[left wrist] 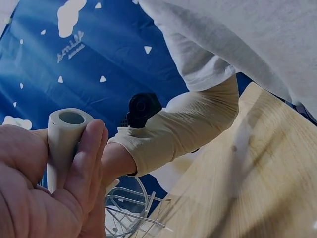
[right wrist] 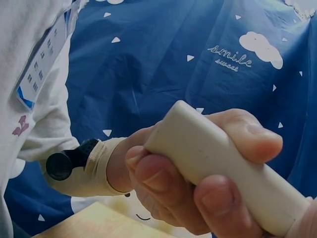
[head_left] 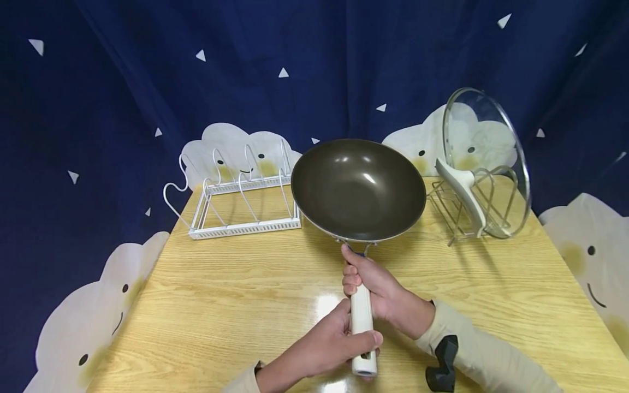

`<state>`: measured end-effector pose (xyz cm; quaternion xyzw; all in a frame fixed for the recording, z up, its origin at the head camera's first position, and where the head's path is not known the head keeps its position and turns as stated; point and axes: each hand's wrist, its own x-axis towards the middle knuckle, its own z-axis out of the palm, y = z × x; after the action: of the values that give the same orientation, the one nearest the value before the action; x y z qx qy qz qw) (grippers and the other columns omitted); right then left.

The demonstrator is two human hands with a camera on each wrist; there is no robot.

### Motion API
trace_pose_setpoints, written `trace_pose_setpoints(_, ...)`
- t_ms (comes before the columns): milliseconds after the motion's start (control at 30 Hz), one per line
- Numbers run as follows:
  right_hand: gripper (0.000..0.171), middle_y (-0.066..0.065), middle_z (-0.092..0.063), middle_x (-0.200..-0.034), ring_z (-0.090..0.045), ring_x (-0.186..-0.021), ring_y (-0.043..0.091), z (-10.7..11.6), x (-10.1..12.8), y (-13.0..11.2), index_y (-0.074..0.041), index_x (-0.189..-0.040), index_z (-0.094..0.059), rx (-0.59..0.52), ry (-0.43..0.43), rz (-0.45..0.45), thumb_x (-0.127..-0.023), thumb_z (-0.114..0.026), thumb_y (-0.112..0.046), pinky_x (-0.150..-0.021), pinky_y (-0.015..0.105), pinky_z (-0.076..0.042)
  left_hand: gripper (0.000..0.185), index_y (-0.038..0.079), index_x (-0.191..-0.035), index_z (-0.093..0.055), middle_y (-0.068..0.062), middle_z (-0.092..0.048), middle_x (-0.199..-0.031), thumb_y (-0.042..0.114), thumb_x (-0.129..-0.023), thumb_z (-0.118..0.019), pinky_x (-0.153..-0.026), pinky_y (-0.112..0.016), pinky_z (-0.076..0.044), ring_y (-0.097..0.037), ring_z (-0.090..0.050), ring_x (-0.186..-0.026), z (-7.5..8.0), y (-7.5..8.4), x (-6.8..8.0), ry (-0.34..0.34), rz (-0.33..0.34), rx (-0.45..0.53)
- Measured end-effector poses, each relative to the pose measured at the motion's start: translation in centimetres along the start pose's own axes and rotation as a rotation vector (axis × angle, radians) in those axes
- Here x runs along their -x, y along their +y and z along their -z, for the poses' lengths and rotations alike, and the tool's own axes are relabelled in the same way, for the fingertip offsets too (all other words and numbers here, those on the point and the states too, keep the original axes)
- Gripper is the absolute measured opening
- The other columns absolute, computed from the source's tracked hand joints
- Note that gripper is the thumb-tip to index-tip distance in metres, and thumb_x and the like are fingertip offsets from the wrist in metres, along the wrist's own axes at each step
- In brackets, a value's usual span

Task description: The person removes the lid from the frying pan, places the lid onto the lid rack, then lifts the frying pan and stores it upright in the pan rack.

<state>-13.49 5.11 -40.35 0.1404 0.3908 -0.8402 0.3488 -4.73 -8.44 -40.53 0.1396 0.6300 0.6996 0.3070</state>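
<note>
A dark-coated frying pan [head_left: 356, 191] is held up over the wooden table, its inside facing me. My right hand [head_left: 375, 281] grips the cream handle [head_left: 361, 311] close to the pan, thumb laid along its top. Farther down the handle, my left hand [head_left: 334, 341] holds the end, thumb across it. In the left wrist view the handle's hollow end [left wrist: 72, 118] sits between the thumb side and fingers of the left hand [left wrist: 44, 188]. The right wrist view has the left hand's fingers [right wrist: 218, 196] wrapped around the handle [right wrist: 223, 163].
At the back left stands a white wire rack [head_left: 245, 225], partly behind the pan. To the right, a metal wire rack [head_left: 454, 238] holds a glass lid [head_left: 522, 158] upright, with its white handle [head_left: 464, 191] facing left. A dark blue curtain [head_left: 344, 65] hangs behind the table [head_left: 221, 316].
</note>
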Motion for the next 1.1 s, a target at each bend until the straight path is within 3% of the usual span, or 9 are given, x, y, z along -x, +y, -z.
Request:
trace_pose_setpoints(233,0.041,-0.011,-0.042,-0.057,-0.037,-0.044,-0.002,-0.5,0.2,-0.6,-0.020,-0.071,-0.045,-0.016,-0.033,-0.003,-0.108,-0.051,-0.038,-0.044,0.012,-0.039,0.049,0.003,-0.130,-0.041,0.002,-0.069,-0.081,0.016,-0.091,-0.066,-0.062,-0.020,-0.054,-0.006,-0.065,-0.067,0.1,1.0,0.2,0.038,0.011,-0.068)
trace_pose_setpoints(700,0.040,-0.012,-0.042,-0.056,-0.037,-0.044,-0.002,-2.0,0.4,-1.4,-0.020,-0.072,-0.045,-0.064,-0.112,0.009,-0.108,-0.051,-0.038,-0.044,0.012,-0.038,0.044,0.001,-0.126,-0.040,0.004,-0.064,-0.077,0.016,-0.094,-0.066,-0.059,-0.018,-0.048,-0.003,-0.057,-0.064,0.8,3.4,0.9,0.015,0.010,-0.148)
trace_pose_setpoints(1100,0.029,-0.011,-0.040,-0.055,-0.036,-0.043,-0.002,-3.5,0.3,-2.0,-0.020,-0.085,-0.044,-0.112,-0.167,0.018,-0.108,-0.051,-0.036,-0.041,0.012,-0.036,0.042,0.002,-0.122,-0.045,0.004,-0.063,-0.075,0.021,-0.094,-0.068,-0.060,-0.018,-0.050,-0.004,-0.060,-0.065,1.3,5.0,1.5,0.064,0.000,-0.277)
